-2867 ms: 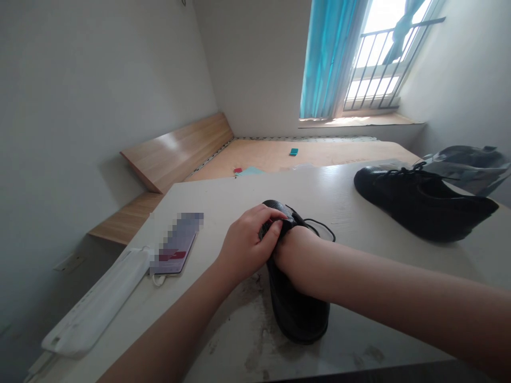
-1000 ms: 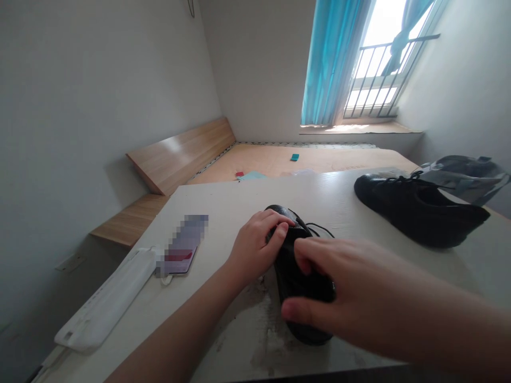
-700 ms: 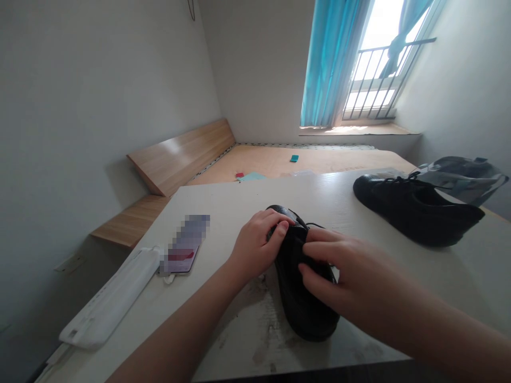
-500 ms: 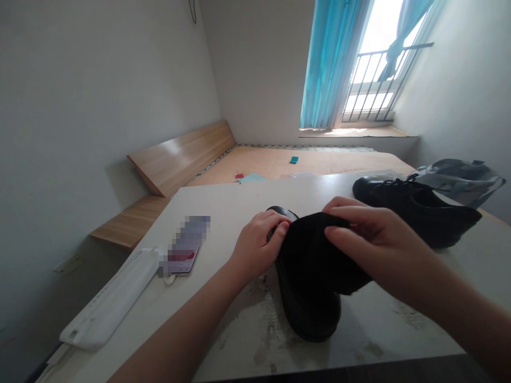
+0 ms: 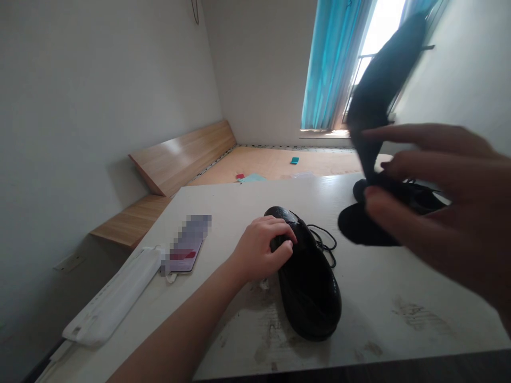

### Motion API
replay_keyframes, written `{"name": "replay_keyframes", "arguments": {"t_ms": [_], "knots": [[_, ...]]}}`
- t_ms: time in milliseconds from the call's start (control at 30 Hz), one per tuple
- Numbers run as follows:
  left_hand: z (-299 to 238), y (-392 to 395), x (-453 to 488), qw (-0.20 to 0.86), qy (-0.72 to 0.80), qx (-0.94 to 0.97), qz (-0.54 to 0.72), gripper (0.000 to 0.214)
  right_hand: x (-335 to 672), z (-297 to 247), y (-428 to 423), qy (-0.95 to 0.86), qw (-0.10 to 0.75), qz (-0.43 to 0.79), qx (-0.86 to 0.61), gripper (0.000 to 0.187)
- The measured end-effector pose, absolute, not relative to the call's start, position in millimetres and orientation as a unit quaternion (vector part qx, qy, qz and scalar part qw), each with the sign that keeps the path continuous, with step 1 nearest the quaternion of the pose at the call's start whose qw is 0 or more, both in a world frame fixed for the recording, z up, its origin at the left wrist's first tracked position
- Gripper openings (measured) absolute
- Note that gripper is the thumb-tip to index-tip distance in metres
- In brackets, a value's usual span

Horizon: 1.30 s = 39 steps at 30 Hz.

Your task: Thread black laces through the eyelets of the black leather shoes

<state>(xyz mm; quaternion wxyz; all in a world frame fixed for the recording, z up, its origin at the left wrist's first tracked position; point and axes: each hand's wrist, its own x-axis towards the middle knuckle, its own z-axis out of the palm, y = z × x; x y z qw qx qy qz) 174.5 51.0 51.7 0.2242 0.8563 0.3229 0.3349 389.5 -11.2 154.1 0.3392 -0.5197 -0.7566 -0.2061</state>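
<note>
A black lace-up shoe (image 5: pixel 309 298) rests on the white table with its opening up and its toe pointing away from me. My left hand (image 5: pixel 265 247) is closed on the shoe's left side near the tongue, fingers curled over the edge. Black laces (image 5: pixel 329 244) trail from its right side onto the tabletop. Up at the right, my right hand (image 5: pixel 439 197) pinches a thin black insole (image 5: pixel 383 80), bent and blurred by motion, clear of the shoe. Behind that hand, a second black shoe (image 5: pixel 427 199) is mostly hidden.
On the left of the white table (image 5: pixel 235 202) lie a phone (image 5: pixel 186 255), partly pixelated, and a long white case or strip (image 5: pixel 115 298). Beyond is a bed board (image 5: pixel 263 159) with small coloured pieces. A blue curtain (image 5: pixel 329 69) hangs by the window.
My right hand has drawn the insole out of the shoe and lifted it up to the right. The shoe's inside and laces now show. My left hand has stayed on the shoe.
</note>
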Motion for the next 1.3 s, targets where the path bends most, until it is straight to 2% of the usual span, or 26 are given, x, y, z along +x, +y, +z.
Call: {"name": "replay_keyframes", "arguments": {"t_ms": [67,200,300,467,567,733,833,1167,1300], "knots": [[50,53,174,0.248,0.338,0.838,0.349,0.018,361,141,-8,-0.815,0.281,-0.208,-0.463,0.024],[43,61,174,0.317,0.406,0.738,0.436,0.029,324,112,-5,-0.864,0.121,-0.075,-0.483,0.016],[41,65,175,0.322,0.44,0.703,0.456,0.033,319,103,-7,-0.866,0.053,-0.005,-0.497,0.013],[42,63,177,0.305,0.479,0.697,0.438,0.028,334,107,-12,-0.869,0.076,0.083,-0.482,0.03],[43,62,178,0.324,0.481,0.672,0.461,0.028,346,108,-13,-0.87,0.108,0.139,-0.461,0.032],[44,63,176,0.356,0.478,0.635,0.492,0.028,365,97,-11,-0.844,0.168,0.159,-0.484,0.046],[42,65,176,0.37,0.475,0.625,0.497,0.027,372,89,-7,-0.833,0.173,0.167,-0.499,0.058],[41,65,178,0.364,0.446,0.628,0.523,0.03,369,86,7,-0.895,0.149,0.143,-0.396,0.041],[36,67,179,0.335,0.441,0.63,0.545,0.02,366,87,6,-0.908,0.135,0.122,-0.377,0.038]]}}
